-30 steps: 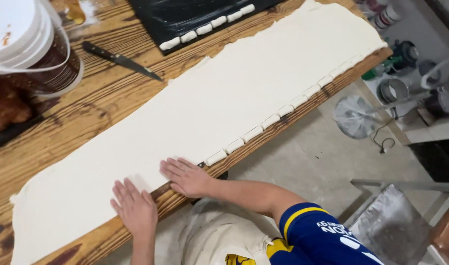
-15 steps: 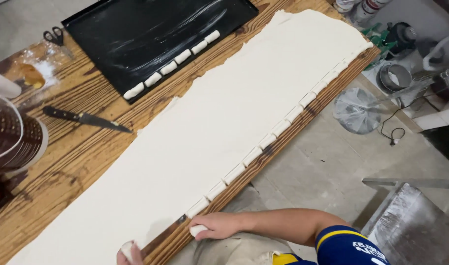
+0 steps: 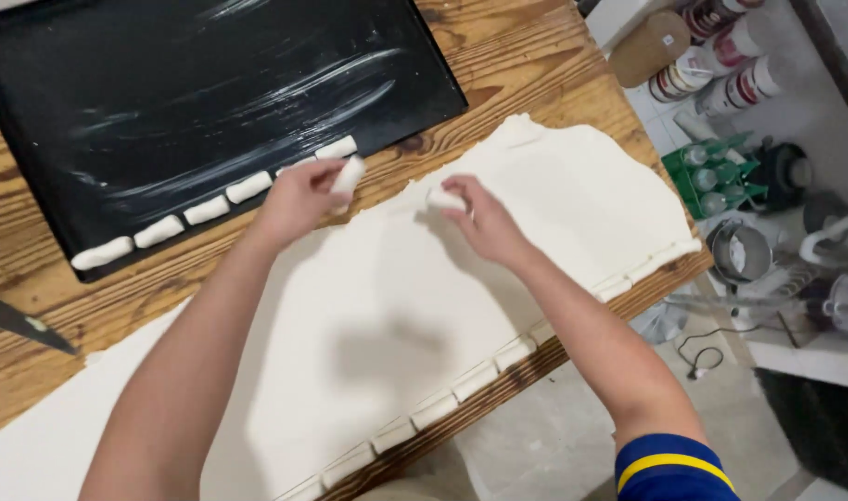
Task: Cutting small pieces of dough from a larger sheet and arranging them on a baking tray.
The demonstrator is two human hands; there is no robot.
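Under both forearms lay the wooden table (image 3: 535, 65), and across it ran the big dough sheet (image 3: 396, 315), spread flat so it could be worked along its near edge, where a line of cut pieces (image 3: 475, 378) sat well back from the hands. Beyond the hands lay the black tray (image 3: 210, 83), greased by the look of its streaks, with a row of dough rolls (image 3: 206, 210) lined along its near rim, just left of the left hand. The left hand (image 3: 299, 199) was closed in a pinch on a dough roll (image 3: 348, 176), held at the tray's edge beside the last roll in the row. The right hand (image 3: 484, 223) pinched a second small piece (image 3: 442, 199) just above the sheet's far edge. Far out to the left, a knife (image 3: 20, 323) rested on the wood, clear of the dough.
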